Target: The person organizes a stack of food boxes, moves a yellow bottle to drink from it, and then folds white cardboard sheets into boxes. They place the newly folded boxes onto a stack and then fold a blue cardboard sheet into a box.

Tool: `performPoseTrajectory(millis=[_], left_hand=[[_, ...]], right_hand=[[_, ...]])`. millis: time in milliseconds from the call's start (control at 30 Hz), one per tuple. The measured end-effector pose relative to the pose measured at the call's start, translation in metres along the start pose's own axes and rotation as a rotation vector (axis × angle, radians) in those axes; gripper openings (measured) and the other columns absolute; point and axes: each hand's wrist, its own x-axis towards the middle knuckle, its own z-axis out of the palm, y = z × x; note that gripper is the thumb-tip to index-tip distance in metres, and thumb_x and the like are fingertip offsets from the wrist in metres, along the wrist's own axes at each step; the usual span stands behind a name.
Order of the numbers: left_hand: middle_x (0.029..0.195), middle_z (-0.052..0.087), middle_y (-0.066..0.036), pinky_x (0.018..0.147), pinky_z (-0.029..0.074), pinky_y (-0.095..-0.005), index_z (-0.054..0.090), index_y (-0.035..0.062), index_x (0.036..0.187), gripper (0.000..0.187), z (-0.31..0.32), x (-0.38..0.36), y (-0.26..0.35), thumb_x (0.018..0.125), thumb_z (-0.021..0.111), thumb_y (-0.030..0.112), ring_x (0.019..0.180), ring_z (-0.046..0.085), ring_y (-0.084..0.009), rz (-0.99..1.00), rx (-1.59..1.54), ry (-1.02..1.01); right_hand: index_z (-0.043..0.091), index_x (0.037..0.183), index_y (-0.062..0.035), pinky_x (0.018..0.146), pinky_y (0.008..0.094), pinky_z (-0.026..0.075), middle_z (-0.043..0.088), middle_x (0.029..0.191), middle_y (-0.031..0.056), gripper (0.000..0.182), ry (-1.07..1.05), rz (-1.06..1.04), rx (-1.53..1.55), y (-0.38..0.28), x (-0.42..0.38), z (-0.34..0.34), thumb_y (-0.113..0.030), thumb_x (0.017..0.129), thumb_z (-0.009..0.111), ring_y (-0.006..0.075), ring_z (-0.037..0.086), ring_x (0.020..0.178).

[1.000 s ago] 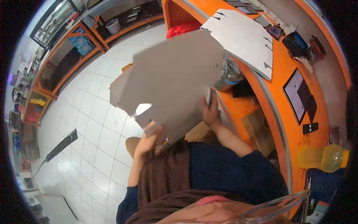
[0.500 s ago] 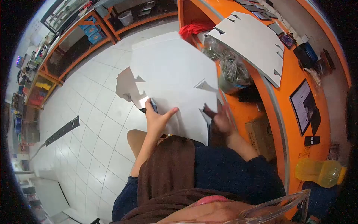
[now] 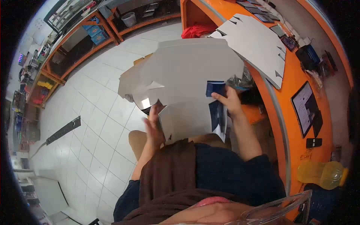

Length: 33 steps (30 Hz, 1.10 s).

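Observation:
A large pale cardboard sheet with cut notches lies over my lap, partly folded near me. My right hand grips its right side at a dark blue flap, thumb on top. My left hand is at the sheet's left edge beside a notch, with fingers apart; some of its fingers are behind the card. Another greyish card piece with a jagged edge shows beyond the sheet's left side.
A second notched white sheet lies on the orange counter at right. A tablet and a yellow bottle are there too. Red plastic sits beyond the card. Shelves stand at the far left.
The sheet has turned and its near right corner is folded, showing dark blue. My right hand has moved up onto that flap. My left hand has shifted down and opened from its pinch.

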Motion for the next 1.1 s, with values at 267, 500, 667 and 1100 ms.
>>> performPoseTrajectory(millis=[267,500,667,1100], left_hand=[[0.116,0.055,-0.009,0.088,0.045,-0.0319,0.053,-0.0011,0.114,0.043,-0.028,0.032,0.015,0.078,0.071,0.013,0.101,0.055,-0.018,-0.102,0.481,-0.165],[0.108,0.057,-0.008,0.078,0.045,-0.0263,0.049,-0.003,0.116,0.043,0.015,0.026,0.033,0.084,0.07,0.015,0.093,0.054,-0.0121,0.078,0.623,-0.298],[0.101,0.06,-0.008,0.079,0.045,-0.0269,0.049,-0.0033,0.114,0.035,0.012,0.053,0.002,0.086,0.066,0.008,0.091,0.056,-0.0135,0.185,0.675,-0.076],[0.115,0.057,-0.013,0.092,0.044,-0.0321,0.045,-0.0029,0.12,0.042,0.018,0.026,-0.074,0.085,0.065,0.005,0.108,0.055,-0.0194,0.073,0.686,-0.21]], right_hand=[[0.059,0.103,0.0037,0.078,0.0279,0.05,0.065,0.099,0.008,0.026,0.062,0.006,-0.007,0.034,-0.026,-0.005,-0.005,0.081,0.07,0.0123,0.061,0.087],[0.056,0.11,0.0023,0.085,0.0295,0.047,0.063,0.104,0.0084,0.034,0.089,-0.058,-0.151,0.022,-0.048,-0.006,-0.004,0.08,0.07,0.0143,0.059,0.095],[0.04,0.131,0.0031,0.102,0.0358,0.035,0.047,0.13,0.0149,0.061,-0.179,-0.253,0.062,0.023,-0.061,-0.013,-0.033,0.087,0.062,0.0224,0.044,0.122],[0.034,0.138,0.003,0.099,0.0294,0.038,0.049,0.13,0.0135,0.071,-0.063,-0.236,-0.224,-0.018,-0.085,-0.036,-0.017,0.082,0.071,0.0177,0.047,0.118]])
